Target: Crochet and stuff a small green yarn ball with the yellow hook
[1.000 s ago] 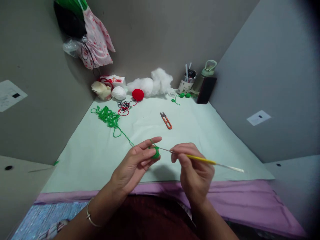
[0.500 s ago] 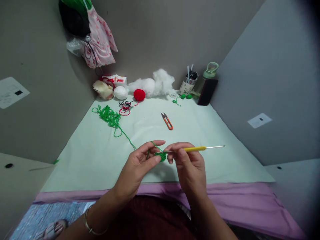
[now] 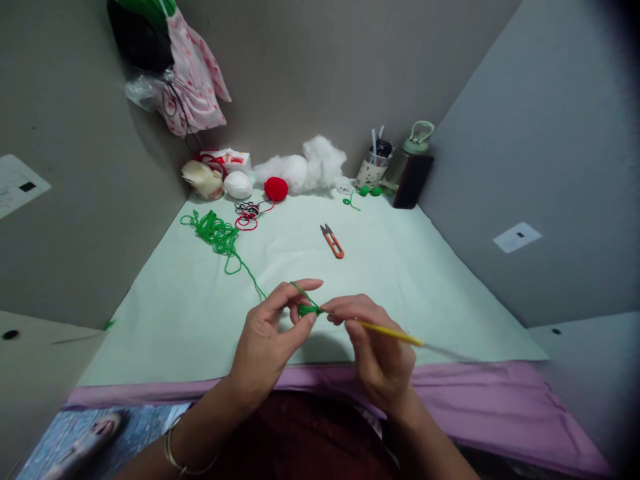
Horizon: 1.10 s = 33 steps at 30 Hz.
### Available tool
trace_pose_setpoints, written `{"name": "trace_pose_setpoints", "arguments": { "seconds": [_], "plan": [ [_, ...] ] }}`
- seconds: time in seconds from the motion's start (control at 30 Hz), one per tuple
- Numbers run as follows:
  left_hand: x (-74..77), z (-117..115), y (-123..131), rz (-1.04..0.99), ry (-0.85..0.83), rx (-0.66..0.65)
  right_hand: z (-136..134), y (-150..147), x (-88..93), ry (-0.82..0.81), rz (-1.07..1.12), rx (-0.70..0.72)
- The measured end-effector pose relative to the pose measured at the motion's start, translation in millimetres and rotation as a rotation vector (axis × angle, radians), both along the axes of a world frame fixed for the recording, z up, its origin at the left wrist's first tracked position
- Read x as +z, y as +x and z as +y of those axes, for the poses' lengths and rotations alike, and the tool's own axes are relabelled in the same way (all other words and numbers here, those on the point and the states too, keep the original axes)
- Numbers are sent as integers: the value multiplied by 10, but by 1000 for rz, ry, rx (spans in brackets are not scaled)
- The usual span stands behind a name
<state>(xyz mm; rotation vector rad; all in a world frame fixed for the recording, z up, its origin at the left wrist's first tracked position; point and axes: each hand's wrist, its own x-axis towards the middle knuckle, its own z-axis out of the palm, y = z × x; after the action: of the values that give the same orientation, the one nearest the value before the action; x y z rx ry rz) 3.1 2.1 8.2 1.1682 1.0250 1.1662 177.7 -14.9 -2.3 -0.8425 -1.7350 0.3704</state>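
My left hand (image 3: pixel 270 333) pinches a small green crochet piece (image 3: pixel 309 309) between thumb and fingers, with the green strand running over its raised forefinger. My right hand (image 3: pixel 377 347) grips a yellow-handled crochet hook (image 3: pixel 395 333), whose metal tip is in the green piece. The hook's rear end points right and down and is blurred. The green yarn (image 3: pixel 217 235) trails from the piece back to a loose heap at the table's left.
Orange thread snips (image 3: pixel 333 241) lie mid-table on the pale green mat (image 3: pixel 410 280). At the back stand a red yarn ball (image 3: pixel 275 189), white stuffing (image 3: pixel 310 167), a cup of tools (image 3: pixel 373 167), a bottle (image 3: pixel 413 150) and bags. Grey walls enclose three sides.
The hook's rear end has swung from level down to the lower right. Both hands have shifted slightly left and stay together on the green piece.
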Motion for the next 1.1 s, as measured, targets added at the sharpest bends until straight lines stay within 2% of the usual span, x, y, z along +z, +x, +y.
{"name": "trace_pose_setpoints", "arguments": {
  "seconds": [0.1, 0.17, 0.27, 0.37, 0.43, 0.5, 0.57, 0.67, 0.73, 0.8, 0.87, 0.97, 1.03, 1.1],
  "plan": [
    [21, -2, 59, -136, -96, 7, 5, -25, -56, 245, -278, -139],
    [27, 19, 69, -331, -257, -104, -12, -42, -73, 293, -288, -208],
    [34, 67, 37, -550, -444, -227, -25, -52, -48, 111, 2, -177],
    [46, 84, 14, -568, -407, -175, 19, -56, 0, -129, 370, -64],
    [48, 68, 27, -511, -346, -168, 64, -69, 13, -215, 476, 1],
    [38, 43, 57, -447, -303, -183, 88, -91, 4, -241, 450, 25],
    [17, 24, 88, -396, -267, -180, 75, -115, -23, -200, 370, -24],
    [-13, 21, 111, -394, -234, -123, 10, -130, -75, -14, 104, -154],
    [-12, 37, 102, -453, -291, -130, -26, -115, -95, 135, -76, -207],
    [6, 63, 78, -539, -411, -196, -36, -86, -86, 161, -64, -207],
    [31, 85, 55, -611, -498, -244, -23, -60, -52, 44, 125, -180],
    [46, 84, 62, -627, -448, -193, 13, -61, -4, -179, 442, -61],
    [33, 57, 90, -561, -352, -175, 32, -85, -3, -266, 516, 33],
    [9, 26, 112, -479, -281, -202, 40, -106, -25, -306, 505, 50]
  ]
}}
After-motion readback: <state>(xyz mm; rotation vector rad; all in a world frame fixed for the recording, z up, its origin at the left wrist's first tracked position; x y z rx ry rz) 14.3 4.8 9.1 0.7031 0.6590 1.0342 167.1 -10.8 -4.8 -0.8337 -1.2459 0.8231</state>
